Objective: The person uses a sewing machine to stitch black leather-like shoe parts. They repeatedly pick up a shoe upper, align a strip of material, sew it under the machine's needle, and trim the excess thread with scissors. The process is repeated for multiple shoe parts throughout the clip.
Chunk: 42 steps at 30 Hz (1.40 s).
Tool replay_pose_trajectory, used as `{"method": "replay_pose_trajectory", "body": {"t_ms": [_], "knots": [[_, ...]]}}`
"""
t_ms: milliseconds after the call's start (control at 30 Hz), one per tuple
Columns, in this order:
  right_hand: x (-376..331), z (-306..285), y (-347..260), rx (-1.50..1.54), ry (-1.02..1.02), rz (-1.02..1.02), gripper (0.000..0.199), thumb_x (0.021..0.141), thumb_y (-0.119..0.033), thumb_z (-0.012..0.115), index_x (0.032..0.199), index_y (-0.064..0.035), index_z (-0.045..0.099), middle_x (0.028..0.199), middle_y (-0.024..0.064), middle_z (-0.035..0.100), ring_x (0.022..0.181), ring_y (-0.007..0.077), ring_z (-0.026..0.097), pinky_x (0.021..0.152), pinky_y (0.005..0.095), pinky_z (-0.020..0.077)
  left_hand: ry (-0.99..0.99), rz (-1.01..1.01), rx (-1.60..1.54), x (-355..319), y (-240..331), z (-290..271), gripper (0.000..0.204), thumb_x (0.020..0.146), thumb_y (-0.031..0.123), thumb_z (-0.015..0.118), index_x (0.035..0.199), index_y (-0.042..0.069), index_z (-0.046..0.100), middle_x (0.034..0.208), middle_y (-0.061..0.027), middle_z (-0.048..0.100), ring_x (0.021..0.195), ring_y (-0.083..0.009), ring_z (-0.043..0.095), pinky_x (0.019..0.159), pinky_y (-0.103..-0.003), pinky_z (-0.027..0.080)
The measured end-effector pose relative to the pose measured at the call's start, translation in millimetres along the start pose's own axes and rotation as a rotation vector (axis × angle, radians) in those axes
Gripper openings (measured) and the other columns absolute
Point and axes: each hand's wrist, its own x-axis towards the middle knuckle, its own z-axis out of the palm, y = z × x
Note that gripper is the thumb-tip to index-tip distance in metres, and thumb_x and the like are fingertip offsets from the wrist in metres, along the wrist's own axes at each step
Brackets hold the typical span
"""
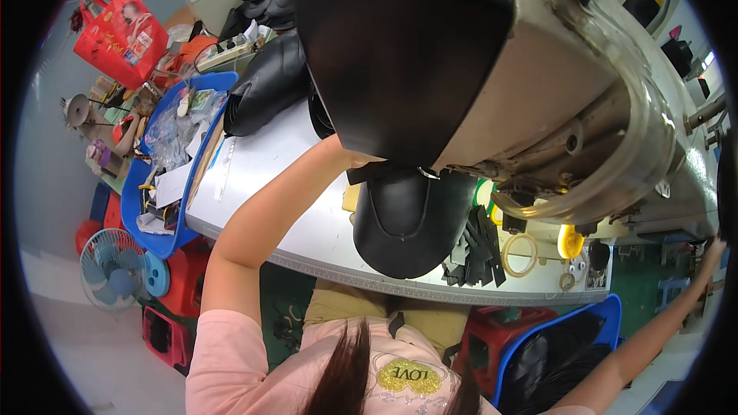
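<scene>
A large grey sewing machine point(538, 77) with a black front cover fills the upper middle of the view. My left hand point(347, 155) reaches under its head, and the fingers are hidden behind the cover. Just below it lies a rounded black leather piece point(407, 215) on the grey table point(292, 207), partly tucked under the machine. Whether the hand grips the piece cannot be seen. My right hand point(712, 250) is stretched far out to the right, at the machine's right end by the picture's rim, and its fingers are too small and blurred to read.
Black strips point(477, 250), a tape ring point(520, 253) and a lit yellow lamp point(570, 242) sit beside the leather piece. More black leather pieces point(265, 84) lie at the table's far left. Blue bins point(165, 242) point(607, 311), red stools point(188, 277), a fan point(115, 269) and a red bag point(119, 34) surround the table.
</scene>
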Motion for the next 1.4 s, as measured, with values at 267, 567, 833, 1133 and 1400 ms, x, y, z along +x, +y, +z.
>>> {"method": "replay_pose_trajectory", "body": {"t_ms": [267,567,833,1133,1400], "knots": [[-139,58,134,0.083,0.018,-0.430,0.035,0.087,-0.019,0.050,0.113,0.0031,0.053,0.103,0.0096,0.062,0.084,0.0196,0.060,0.066,0.0301,0.0474,-0.051,0.005,-0.003,1,-6,7,0.034,0.071,0.013,0.072,0.102,0.003,0.062,0.093,-0.0075,0.063,0.086,-0.0165,0.059,0.079,-0.028,0.046],[-97,21,46,0.011,0.069,-0.026,0.041,0.090,-0.029,0.049,0.114,0.0035,0.054,0.103,0.0108,0.062,0.088,0.0212,0.059,0.076,0.0316,0.0448,-0.087,-0.007,-0.003,0,-5,8,0.035,0.071,0.011,0.072,0.102,0.003,0.061,0.094,-0.0075,0.063,0.087,-0.0164,0.058,0.080,-0.028,0.046],[-272,-6,-121,0.257,-0.378,-0.454,0.020,0.087,-0.005,0.047,0.100,0.0001,0.062,0.102,0.0116,0.062,0.092,0.0271,0.059,0.082,0.0357,0.0457,-0.107,-0.008,-0.008,0,-6,6,0.035,0.070,0.009,0.072,0.103,0.003,0.061,0.096,-0.0076,0.063,0.088,-0.0164,0.058,0.081,-0.028,0.045],[-312,-3,-194,0.275,-0.462,-0.431,0.024,0.075,0.013,0.044,0.091,0.0030,0.060,0.097,0.0141,0.063,0.090,0.0296,0.060,0.081,0.0358,0.0467,-0.137,-0.017,-0.032,0,-14,10,0.035,0.070,0.007,0.072,0.103,0.003,0.061,0.097,-0.0076,0.062,0.089,-0.0163,0.057,0.082,-0.028,0.045],[-269,1,-130,0.367,-0.406,-0.398,0.016,0.082,0.004,0.048,0.091,0.0018,0.061,0.095,0.0133,0.063,0.088,0.0244,0.060,0.078,0.0341,0.0469,-0.212,-0.084,-0.055,-1,-25,14,0.062,0.070,0.018,0.074,0.123,0.004,0.045,0.120,-0.0089,0.050,0.112,-0.0187,0.045,0.096,-0.030,0.033]]}}
